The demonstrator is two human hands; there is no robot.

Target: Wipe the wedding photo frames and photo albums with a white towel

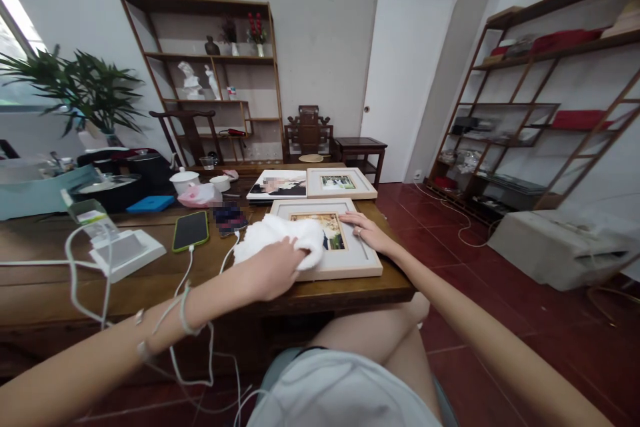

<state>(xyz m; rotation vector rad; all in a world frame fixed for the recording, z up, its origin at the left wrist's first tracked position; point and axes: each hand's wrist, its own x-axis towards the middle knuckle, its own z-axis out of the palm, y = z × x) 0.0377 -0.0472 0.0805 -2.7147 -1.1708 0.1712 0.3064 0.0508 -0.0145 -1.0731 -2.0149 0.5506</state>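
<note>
A picture frame with a pale wood edge and a wide light mat lies flat near the table's front edge. My left hand grips a bunched white towel, which rests on the left part of this frame and hides some of its picture. Some of the left fingers are buried in the cloth. On the frame's right side, my right hand lies with its fingers stretched out, holding nothing. Just behind are a second framed photo and a large photo panel, side by side.
A charging phone, white cables and a white device are on the wooden table to the left. Farther back are a pink plastic bag, a white bowl and a blue box. Shelves stand at right.
</note>
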